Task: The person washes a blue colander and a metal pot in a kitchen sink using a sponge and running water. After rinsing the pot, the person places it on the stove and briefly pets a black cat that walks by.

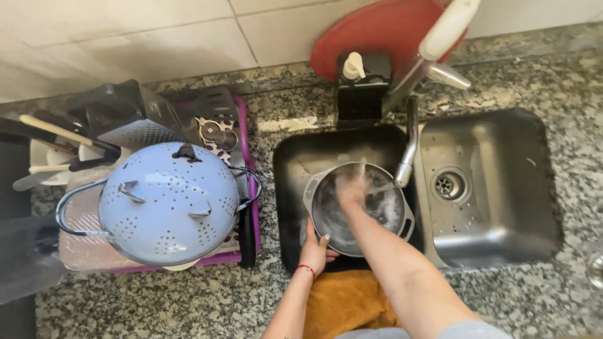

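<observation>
Left hand (316,246) grips the steel pot's (359,210) near rim; blurred right hand (352,186), grip unclear, reaches inside, faucet (408,147) just beyond.

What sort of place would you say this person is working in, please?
Most likely a home kitchen: a double steel sink set in a speckled stone counter, a pot under the running tap, and a blue colander on a drying rack.

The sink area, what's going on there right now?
A person is washing a round metal pan in the dark left basin under the running steel tap. The left hand steadies the pan's near rim, and the right hand, blurred, is inside it. An upturned pale blue colander sits on the purple drying rack.
</observation>
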